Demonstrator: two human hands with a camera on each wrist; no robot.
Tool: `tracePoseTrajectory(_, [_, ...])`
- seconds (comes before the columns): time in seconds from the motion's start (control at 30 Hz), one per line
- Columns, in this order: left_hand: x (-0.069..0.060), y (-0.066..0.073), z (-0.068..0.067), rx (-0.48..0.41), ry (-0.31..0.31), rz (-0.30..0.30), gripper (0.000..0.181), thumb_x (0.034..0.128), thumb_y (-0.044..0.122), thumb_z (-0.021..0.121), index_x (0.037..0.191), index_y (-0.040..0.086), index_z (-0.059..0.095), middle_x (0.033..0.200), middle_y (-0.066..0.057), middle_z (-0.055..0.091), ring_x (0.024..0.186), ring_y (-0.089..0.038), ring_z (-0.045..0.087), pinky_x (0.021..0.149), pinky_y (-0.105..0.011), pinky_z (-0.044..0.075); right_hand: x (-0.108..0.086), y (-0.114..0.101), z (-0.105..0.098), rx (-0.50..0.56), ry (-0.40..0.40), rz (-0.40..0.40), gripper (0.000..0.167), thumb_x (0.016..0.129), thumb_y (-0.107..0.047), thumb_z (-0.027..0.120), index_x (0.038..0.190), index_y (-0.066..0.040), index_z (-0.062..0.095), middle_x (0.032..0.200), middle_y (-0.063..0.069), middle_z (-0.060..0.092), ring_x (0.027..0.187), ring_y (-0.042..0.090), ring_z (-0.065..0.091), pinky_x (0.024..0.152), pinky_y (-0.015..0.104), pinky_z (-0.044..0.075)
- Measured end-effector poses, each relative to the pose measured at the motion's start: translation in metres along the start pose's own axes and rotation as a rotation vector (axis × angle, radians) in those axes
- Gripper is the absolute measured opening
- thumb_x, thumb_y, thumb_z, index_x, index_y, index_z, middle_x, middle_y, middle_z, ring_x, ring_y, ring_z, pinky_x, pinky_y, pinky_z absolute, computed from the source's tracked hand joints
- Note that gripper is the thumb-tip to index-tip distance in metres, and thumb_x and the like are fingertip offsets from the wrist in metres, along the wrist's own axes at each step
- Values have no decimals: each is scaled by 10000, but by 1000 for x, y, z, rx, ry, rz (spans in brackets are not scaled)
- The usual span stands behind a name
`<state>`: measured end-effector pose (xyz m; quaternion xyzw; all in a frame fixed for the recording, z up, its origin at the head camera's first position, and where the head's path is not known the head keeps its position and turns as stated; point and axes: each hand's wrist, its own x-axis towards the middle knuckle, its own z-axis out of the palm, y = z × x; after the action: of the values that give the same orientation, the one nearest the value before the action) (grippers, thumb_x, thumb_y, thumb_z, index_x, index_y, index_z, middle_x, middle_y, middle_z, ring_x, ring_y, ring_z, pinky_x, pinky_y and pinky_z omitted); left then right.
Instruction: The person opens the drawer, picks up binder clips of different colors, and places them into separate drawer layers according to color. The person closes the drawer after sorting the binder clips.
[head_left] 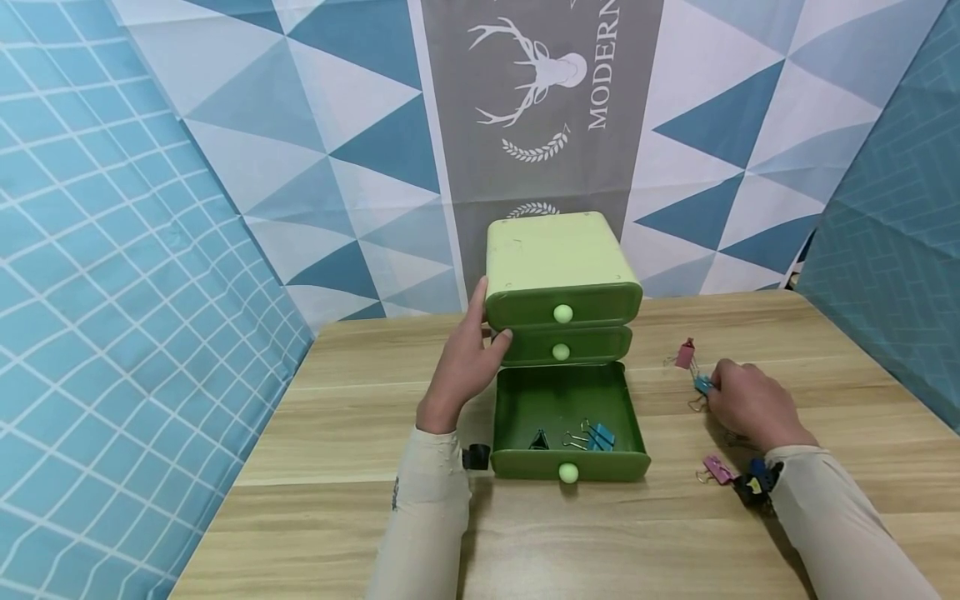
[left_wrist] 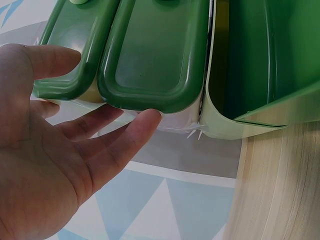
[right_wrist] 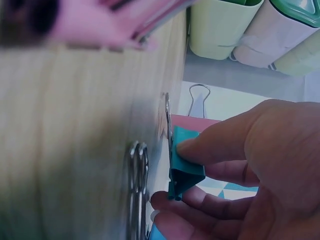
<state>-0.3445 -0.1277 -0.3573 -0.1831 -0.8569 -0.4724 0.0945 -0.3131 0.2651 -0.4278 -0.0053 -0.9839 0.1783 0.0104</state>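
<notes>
A green drawer box (head_left: pixel 562 250) stands on the table with its bottom drawer (head_left: pixel 525 465) pulled out. In that drawer lie a blue binder clip (head_left: pixel 601 437) and a dark one (head_left: pixel 539 440). My left hand (head_left: pixel 463 367) rests against the box's left side, its fingers (left_wrist: pixel 127 147) extended and thumb near the front. To the right of the box, my right hand (head_left: pixel 753 406) pinches a teal binder clip (right_wrist: pixel 189 157) between thumb and fingers, just above the table. Beyond it sits a dark pink binder clip (head_left: pixel 685 355).
A pink binder clip (head_left: pixel 718 470) lies near my right wrist. The wire handles (right_wrist: pixel 137 182) of another clip show under my right hand. Patterned cloth (head_left: pixel 375 167) hangs behind the wooden table (head_left: pixel 360 417), with blue tiled cloth (head_left: pixel 112 250) at left.
</notes>
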Motion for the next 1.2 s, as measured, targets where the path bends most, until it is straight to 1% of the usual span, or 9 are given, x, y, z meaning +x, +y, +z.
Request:
tracePoseTrajectory(0.23, [0, 1, 0, -4, 1, 1, 824, 1022, 228, 569, 1587, 456, 14, 1448, -34, 516, 1227, -284, 567, 924, -482, 513, 0, -1, 0, 29, 27, -6, 172, 930, -86, 639, 998, 65, 593, 880, 188, 566, 727, 299, 507, 565, 391, 428])
tracePoseTrajectory(0.47, [1, 1, 0, -1, 2, 0, 828, 1023, 232, 568, 1575, 478, 2, 1457, -29, 506, 1229, -278, 568, 923, -483, 514, -1, -5, -3, 85, 32, -9, 190, 953, -149, 625, 988, 33, 586, 856, 155, 567, 702, 267, 513, 553, 372, 413])
tracePoseTrajectory(0.7, [0, 1, 1, 0, 6, 0, 829, 1019, 239, 572, 1575, 481, 7, 1426, -24, 527, 1219, -266, 575, 902, -474, 524, -1, -8, -3, 117, 24, 1, 311, 986, -266, 630, 1032, 39, 592, 891, 174, 590, 703, 269, 527, 558, 365, 422])
tracePoseTrajectory(0.8, [0, 2, 1, 5, 8, 3, 831, 1018, 236, 575, 1584, 463, 12, 1407, -27, 540, 1211, -262, 582, 894, -470, 528, 0, -8, -3, 128, 28, -1, 330, 981, -285, 638, 1039, 37, 600, 892, 170, 595, 700, 264, 525, 549, 359, 416])
tracePoseTrajectory(1.0, [0, 2, 1, 9, 8, -5, 831, 1018, 240, 574, 1579, 471, 7, 1379, -38, 561, 1216, -265, 581, 891, -475, 527, 1, -9, -2, 156, 42, -23, 305, 971, -254, 648, 1060, 34, 606, 913, 167, 604, 705, 253, 521, 537, 343, 411])
tracePoseTrajectory(1.1, [0, 1, 1, 7, 7, -6, 825, 1019, 243, 571, 1586, 460, 12, 1393, -40, 553, 1218, -272, 578, 891, -481, 527, 3, -10, -2, 188, 44, -39, 278, 970, -209, 647, 1079, 43, 604, 927, 174, 594, 736, 267, 522, 560, 344, 432])
tracePoseTrajectory(1.2, [0, 1, 1, 5, 6, -9, 821, 1022, 246, 566, 1588, 459, 10, 1422, -38, 535, 1220, -277, 575, 889, -484, 528, 4, -12, -1, 213, 55, -62, 244, 966, -171, 644, 1080, 42, 608, 943, 173, 592, 778, 282, 528, 612, 357, 457])
